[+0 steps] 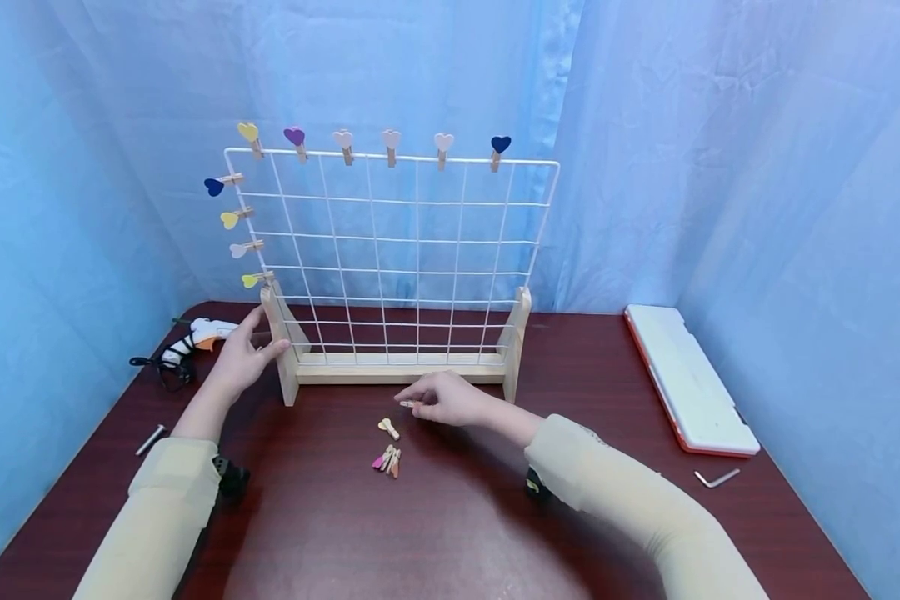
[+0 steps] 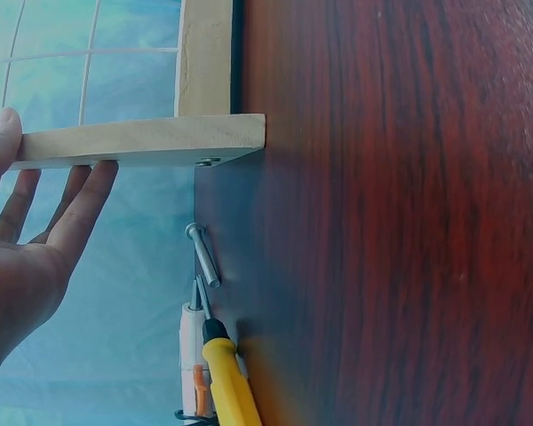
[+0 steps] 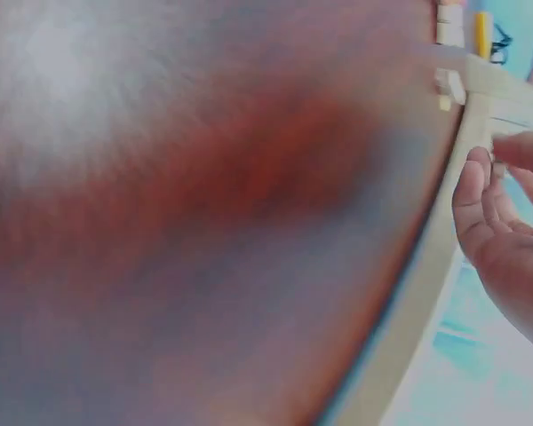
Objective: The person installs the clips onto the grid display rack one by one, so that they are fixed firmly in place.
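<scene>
A white wire grid (image 1: 417, 202) stands upright in a wooden stand (image 1: 401, 377). Heart-topped clothespins line its top bar, among them a navy one (image 1: 500, 146), and several more, such as a yellow one (image 1: 230, 219), run down the left side. My left hand (image 1: 238, 360) grips the stand's left upright (image 2: 160, 135), thumb on one side and fingers on the other. In front of the stand, my right hand (image 1: 452, 400) pinches a small clothespin (image 1: 407, 404), mostly hidden by the fingers. Nearby on the table lie a yellow-heart clothespin (image 1: 388, 429) and a small cluster of clothespins (image 1: 392, 460).
At the left lie a white glue gun (image 1: 213, 332) with a black cord and a metal bolt (image 1: 150, 440). A yellow-handled screwdriver (image 2: 231, 382) shows in the left wrist view. On the right are a white case (image 1: 690, 379) with an orange-red edge and a hex key (image 1: 717, 479).
</scene>
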Demonstrator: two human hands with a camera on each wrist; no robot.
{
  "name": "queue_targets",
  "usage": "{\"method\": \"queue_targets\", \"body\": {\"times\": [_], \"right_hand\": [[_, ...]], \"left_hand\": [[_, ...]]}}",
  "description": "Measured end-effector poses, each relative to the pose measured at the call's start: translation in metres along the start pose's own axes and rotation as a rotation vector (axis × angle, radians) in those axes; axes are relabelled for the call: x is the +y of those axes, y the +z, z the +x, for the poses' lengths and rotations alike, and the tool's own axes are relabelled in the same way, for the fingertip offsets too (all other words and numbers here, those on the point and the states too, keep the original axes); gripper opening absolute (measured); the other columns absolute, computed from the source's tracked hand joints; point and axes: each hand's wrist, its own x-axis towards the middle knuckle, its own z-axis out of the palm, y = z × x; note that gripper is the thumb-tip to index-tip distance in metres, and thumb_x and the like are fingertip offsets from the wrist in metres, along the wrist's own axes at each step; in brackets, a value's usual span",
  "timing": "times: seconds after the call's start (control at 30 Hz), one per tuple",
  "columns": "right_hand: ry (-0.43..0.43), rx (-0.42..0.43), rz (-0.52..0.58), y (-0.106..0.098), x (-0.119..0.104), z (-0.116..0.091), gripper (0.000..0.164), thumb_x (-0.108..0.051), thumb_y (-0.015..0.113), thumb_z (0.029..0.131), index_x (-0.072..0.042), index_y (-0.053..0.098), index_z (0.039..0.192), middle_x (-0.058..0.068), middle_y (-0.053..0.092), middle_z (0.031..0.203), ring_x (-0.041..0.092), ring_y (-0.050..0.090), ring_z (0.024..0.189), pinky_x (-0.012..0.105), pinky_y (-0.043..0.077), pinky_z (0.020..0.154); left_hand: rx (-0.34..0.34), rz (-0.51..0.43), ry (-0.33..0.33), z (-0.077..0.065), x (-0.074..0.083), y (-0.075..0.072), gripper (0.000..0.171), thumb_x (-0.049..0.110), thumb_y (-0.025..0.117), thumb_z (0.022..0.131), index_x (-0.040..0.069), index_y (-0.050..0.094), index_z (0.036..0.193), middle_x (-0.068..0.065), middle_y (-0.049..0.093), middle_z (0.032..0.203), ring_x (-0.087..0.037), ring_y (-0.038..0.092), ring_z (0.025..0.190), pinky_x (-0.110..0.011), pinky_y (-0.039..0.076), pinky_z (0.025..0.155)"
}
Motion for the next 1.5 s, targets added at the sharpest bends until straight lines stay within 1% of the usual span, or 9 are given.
{"method": "queue_targets", "body": {"times": [0.17,0.4,0.67,0.73,0.93,1.03,1.27,1.37,1.5], "right_hand": [[-0.001,0.006,0.035,-0.034,-0.023,-0.012,0.022,-0.006,0.054,0.088,-0.009,0.067,0.105,0.002,0.053,0.083,0.009,0.058,0.058,0.019,0.05,0.053],[-0.018,0.082,-0.085,-0.091,-0.053,-0.031,0.018,-0.008,0.06,0.084,-0.008,0.068,0.1,0.0,0.055,0.083,0.004,0.058,0.055,0.016,0.049,0.052],[0.137,0.257,0.101,-0.162,-0.084,-0.055,0.017,-0.027,0.074,0.07,-0.017,0.066,0.08,-0.003,0.067,0.071,0.015,0.063,0.059,0.028,0.052,0.055],[0.119,0.316,0.081,-0.18,-0.095,-0.062,0.014,-0.026,0.073,0.072,-0.017,0.07,0.082,-0.002,0.068,0.073,0.015,0.064,0.061,0.026,0.052,0.058],[-0.021,0.466,-0.016,-0.225,-0.135,-0.075,0.017,-0.001,0.061,0.081,0.002,0.068,0.096,0.009,0.063,0.091,0.016,0.066,0.066,0.025,0.053,0.064],[-0.042,0.549,-0.074,-0.243,-0.146,-0.076,0.018,-0.001,0.06,0.082,0.004,0.067,0.098,0.008,0.06,0.088,0.013,0.065,0.064,0.022,0.052,0.063],[-0.032,0.695,-0.108,-0.283,-0.15,-0.066,0.017,-0.009,0.066,0.079,0.001,0.069,0.092,-0.005,0.066,0.07,0.015,0.059,0.056,0.017,0.045,0.052],[-0.022,0.705,-0.224,-0.297,-0.138,-0.058,0.016,-0.015,0.066,0.079,-0.004,0.07,0.09,-0.01,0.064,0.07,0.013,0.056,0.055,0.018,0.043,0.051],[-0.007,0.689,-0.384,-0.309,-0.126,-0.049,0.017,-0.023,0.065,0.08,-0.01,0.072,0.088,-0.004,0.064,0.073,0.007,0.054,0.053,0.016,0.044,0.054]], "left_hand": [[0.001,-0.006,0.015,0.002,0.0,-0.001,0.073,0.034,0.054,0.087,0.019,0.011,0.144,-0.02,0.027,0.141,-0.042,0.036,0.121,-0.056,0.038,0.089],[-0.007,-0.004,-0.002,0.001,-0.001,-0.002,0.075,0.035,0.053,0.087,0.019,0.009,0.145,-0.021,0.025,0.142,-0.042,0.035,0.122,-0.056,0.037,0.09],[-0.006,0.002,-0.002,0.0,0.0,-0.001,0.073,0.033,0.053,0.087,0.018,0.011,0.144,-0.021,0.025,0.142,-0.043,0.035,0.121,-0.057,0.038,0.089],[-0.006,0.002,-0.003,0.0,0.0,-0.001,0.073,0.033,0.053,0.087,0.018,0.011,0.144,-0.021,0.025,0.142,-0.043,0.034,0.121,-0.056,0.037,0.09],[-0.012,0.002,-0.011,0.0,0.001,-0.002,0.074,0.033,0.053,0.087,0.018,0.009,0.145,-0.021,0.024,0.143,-0.043,0.034,0.121,-0.057,0.037,0.09],[-0.014,0.001,-0.009,0.0,0.001,-0.002,0.073,0.032,0.053,0.088,0.018,0.009,0.144,-0.021,0.025,0.142,-0.043,0.035,0.121,-0.057,0.038,0.089],[-0.009,-0.001,-0.017,0.001,0.0,-0.001,0.073,0.032,0.054,0.087,0.019,0.01,0.144,-0.02,0.026,0.142,-0.042,0.035,0.121,-0.056,0.038,0.089],[-0.008,0.0,-0.019,0.001,-0.001,-0.001,0.073,0.032,0.054,0.087,0.02,0.01,0.144,-0.021,0.026,0.141,-0.042,0.035,0.121,-0.056,0.038,0.089],[-0.006,0.005,-0.002,0.001,-0.002,-0.001,0.073,0.032,0.054,0.087,0.018,0.01,0.144,-0.021,0.027,0.141,-0.043,0.035,0.121,-0.056,0.038,0.089]]}}
